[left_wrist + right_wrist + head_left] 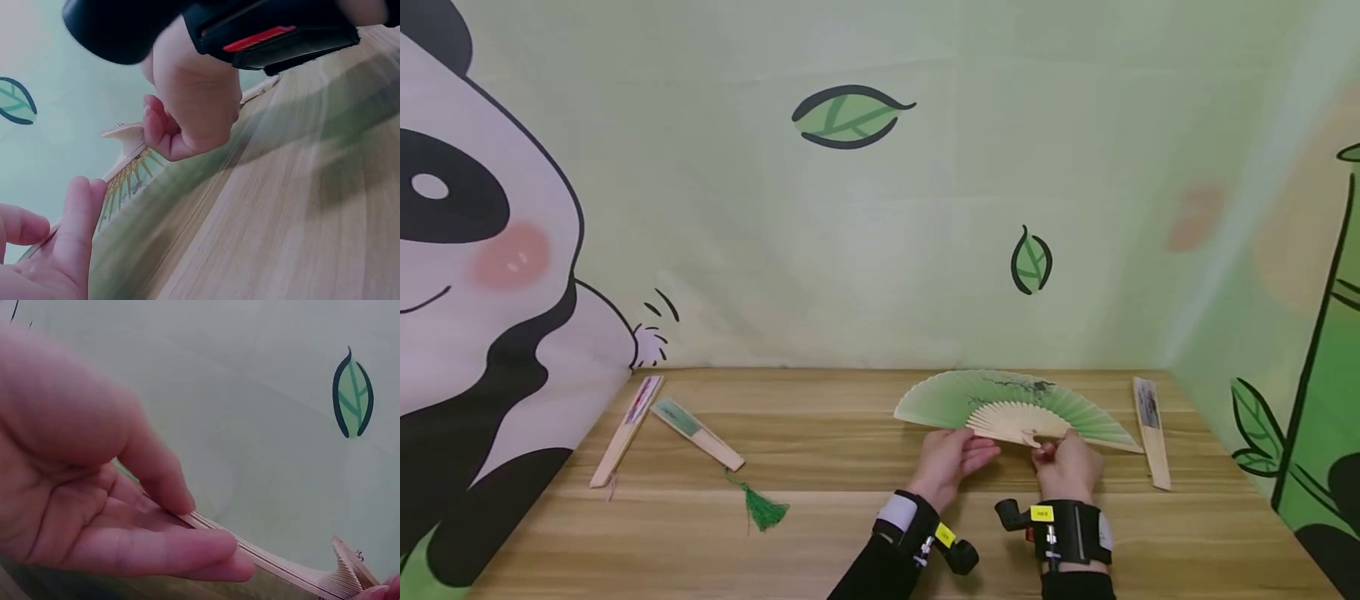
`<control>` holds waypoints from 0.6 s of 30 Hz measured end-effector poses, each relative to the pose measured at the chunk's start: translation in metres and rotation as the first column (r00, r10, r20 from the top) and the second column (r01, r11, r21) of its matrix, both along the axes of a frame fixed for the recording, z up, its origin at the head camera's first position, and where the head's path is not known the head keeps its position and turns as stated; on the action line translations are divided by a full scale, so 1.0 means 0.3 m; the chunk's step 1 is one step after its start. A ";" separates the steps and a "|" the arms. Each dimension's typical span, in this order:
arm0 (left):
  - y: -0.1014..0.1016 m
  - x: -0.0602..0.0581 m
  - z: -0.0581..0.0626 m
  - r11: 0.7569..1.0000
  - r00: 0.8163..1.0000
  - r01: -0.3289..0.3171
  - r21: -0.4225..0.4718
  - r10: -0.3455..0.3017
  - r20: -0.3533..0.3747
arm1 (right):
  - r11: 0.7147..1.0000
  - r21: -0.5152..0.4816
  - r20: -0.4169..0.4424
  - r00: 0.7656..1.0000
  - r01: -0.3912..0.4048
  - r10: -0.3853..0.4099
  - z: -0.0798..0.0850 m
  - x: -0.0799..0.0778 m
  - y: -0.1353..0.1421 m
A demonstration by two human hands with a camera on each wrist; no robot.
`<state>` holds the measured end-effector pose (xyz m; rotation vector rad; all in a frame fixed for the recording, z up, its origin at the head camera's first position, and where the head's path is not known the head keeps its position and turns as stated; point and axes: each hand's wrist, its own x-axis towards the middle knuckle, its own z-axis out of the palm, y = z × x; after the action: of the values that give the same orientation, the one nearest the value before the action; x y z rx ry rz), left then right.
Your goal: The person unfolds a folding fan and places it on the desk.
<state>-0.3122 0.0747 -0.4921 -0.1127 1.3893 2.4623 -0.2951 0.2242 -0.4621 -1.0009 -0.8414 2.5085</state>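
Note:
A green folding fan (940, 402) with pale wooden ribs is spread wide at the back right of the table, its dark printed design facing me. My left hand (946, 460) pinches the left outer rib between thumb and fingers; in the right wrist view this left hand (81, 500) shows its thumb on top and fingers stretched below. My right hand (1070, 467) grips the fan near the pivot and right outer rib. In the left wrist view the right hand (194, 109) has curled fingers, which hide part of the ribs.
On the left lie a folded fan with a pink print (625, 433) and a folded green fan (700, 435) with a green tassel (765, 508). Another folded fan (1152, 433) lies at the right. A printed backdrop (925, 208) rises behind the wooden table (820, 533).

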 end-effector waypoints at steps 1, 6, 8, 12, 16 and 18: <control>0.002 -0.003 -0.004 1.000 1.000 0.007 0.004 -0.007 0.009 | 1.000 0.018 0.009 1.000 0.004 -0.004 -0.006 -0.001 0.002; 0.002 -0.020 -0.020 0.999 0.998 0.036 0.025 -0.037 0.060 | 0.999 0.044 0.027 1.000 0.000 -0.001 -0.029 -0.004 0.014; -0.001 -0.026 -0.025 0.999 0.995 0.045 0.026 -0.047 0.087 | 0.999 0.053 0.038 0.999 -0.002 0.000 -0.038 -0.005 0.019; -0.005 -0.035 -0.029 0.997 0.988 0.071 0.019 -0.073 0.134 | 0.993 0.119 0.049 0.999 0.002 -0.008 -0.057 -0.006 0.022; -0.013 -0.038 -0.028 0.995 0.983 0.102 -0.009 -0.099 0.153 | 0.979 0.203 0.058 0.998 0.013 -0.025 -0.071 -0.005 0.011; -0.017 -0.037 -0.028 0.993 0.981 0.113 -0.030 -0.107 0.163 | 0.976 0.217 0.063 0.997 0.022 -0.036 -0.078 -0.004 0.008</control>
<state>-0.3233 0.0697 -0.5006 -0.2325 1.3377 2.2822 -0.2963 0.2265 -0.4854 -1.0190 -1.0855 2.3093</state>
